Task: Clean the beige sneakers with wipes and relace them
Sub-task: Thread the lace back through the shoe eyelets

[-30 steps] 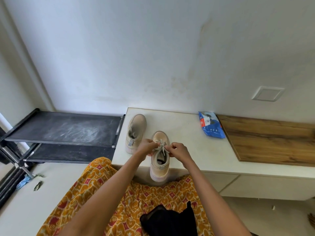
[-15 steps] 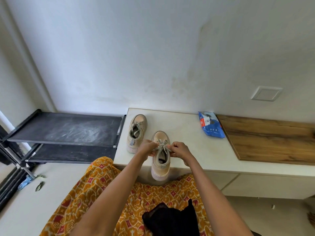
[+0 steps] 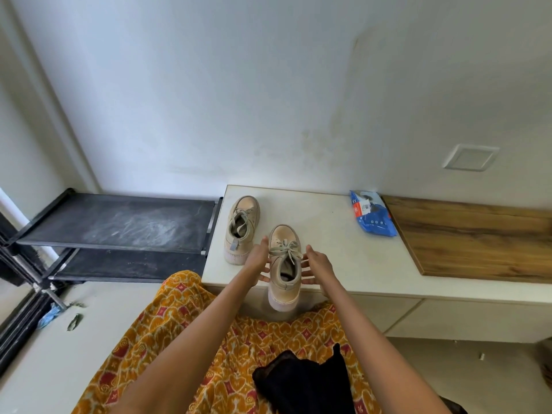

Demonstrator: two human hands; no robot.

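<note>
On the white counter (image 3: 343, 249), the near sneaker (image 3: 283, 264), heel overhanging the front edge, is now flanked by the left hand (image 3: 259, 261) and right hand (image 3: 317, 264); its tied lace (image 3: 285, 248) has been released, fingers straightened against its sides.

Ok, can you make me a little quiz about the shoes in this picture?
1. True or false: the near shoe has a bow tied in its laces.
2. What lies closest to the wooden board? A) far shoe B) blue wipes pack C) black rack
3. Where are the left hand and right hand?

Key: 1 true. 2 B. 3 One on each side of the near shoe, fingers straight.
</note>
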